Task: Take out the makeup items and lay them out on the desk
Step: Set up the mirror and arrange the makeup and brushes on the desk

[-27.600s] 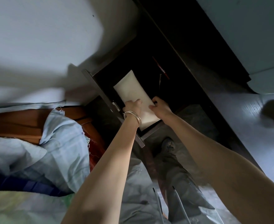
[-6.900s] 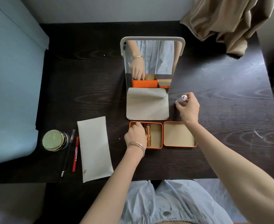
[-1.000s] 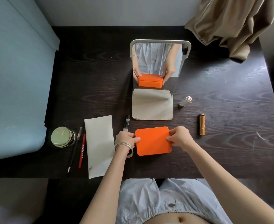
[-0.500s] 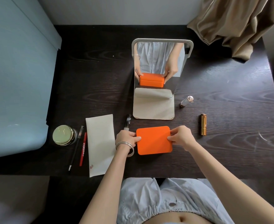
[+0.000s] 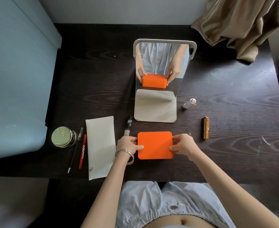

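Left hand: our left hand (image 5: pixel 130 145), silver bangles at the wrist, grips the left edge of the orange box (image 5: pixel 155 145), thumb on the lid.
Right hand: our right hand (image 5: pixel 183 145) pinches the box's right edge, fingers curled round it.
Orange box: closed, square with rounded corners, matte lid, flat on the dark wood-grain desk (image 5: pixel 234 89) just in front of us.
Mirror: a standing mirror (image 5: pixel 160 66) with a pale rounded frame and beige base sits behind the box and reflects both hands on it.
Right of the box: a gold metallic lipstick tube (image 5: pixel 206 130) lies apart; a silvery tube (image 5: pixel 189 103) lies tilted near the mirror base.
Left of the box: a clear-and-black tube (image 5: pixel 128 126) near our left hand, a flat off-white pouch (image 5: pixel 101 145), a red pencil (image 5: pixel 82 151), a slim black pencil (image 5: pixel 75 150), a round glass jar with a pale green lid (image 5: pixel 62 136).
Backdrop: tan curtain (image 5: pixel 239 23) bunched at the desk's far right corner.
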Tool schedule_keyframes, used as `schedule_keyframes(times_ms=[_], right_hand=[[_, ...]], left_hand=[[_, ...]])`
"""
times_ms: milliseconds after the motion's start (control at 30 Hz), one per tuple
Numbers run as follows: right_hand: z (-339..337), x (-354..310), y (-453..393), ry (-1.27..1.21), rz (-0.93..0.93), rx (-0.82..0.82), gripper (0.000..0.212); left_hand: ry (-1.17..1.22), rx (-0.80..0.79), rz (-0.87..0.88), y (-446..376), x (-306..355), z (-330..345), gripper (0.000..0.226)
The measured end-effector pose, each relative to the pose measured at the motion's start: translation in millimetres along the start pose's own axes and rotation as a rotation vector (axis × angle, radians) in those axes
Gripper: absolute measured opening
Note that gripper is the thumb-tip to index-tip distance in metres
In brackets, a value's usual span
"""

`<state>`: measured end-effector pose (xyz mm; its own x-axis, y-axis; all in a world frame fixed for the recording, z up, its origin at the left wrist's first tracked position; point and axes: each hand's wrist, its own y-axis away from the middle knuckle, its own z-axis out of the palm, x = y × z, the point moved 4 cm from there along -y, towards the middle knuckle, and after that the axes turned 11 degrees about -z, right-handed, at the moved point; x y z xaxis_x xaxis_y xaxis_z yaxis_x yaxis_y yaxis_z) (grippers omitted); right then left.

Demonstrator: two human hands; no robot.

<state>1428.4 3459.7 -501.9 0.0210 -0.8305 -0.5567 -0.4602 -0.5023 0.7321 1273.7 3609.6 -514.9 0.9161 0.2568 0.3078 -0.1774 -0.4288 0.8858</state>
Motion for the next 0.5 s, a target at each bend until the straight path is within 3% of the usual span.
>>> schedule_keyframes(times_ms=[133, 500], right_hand=[[2.5, 6.1, 4.9, 0.034, 0.002, -0.031, 0.044], [8.3, 2.0, 11.4, 0.231, -0.044, 0.086, 0.043]], left_hand=[[-0.052, 0.058, 0.001, 0.7, -6.3, 3.2, 0.051], [-0.108, 0.192, 0.074, 5.3, -6.8, 9.0, 0.042]])
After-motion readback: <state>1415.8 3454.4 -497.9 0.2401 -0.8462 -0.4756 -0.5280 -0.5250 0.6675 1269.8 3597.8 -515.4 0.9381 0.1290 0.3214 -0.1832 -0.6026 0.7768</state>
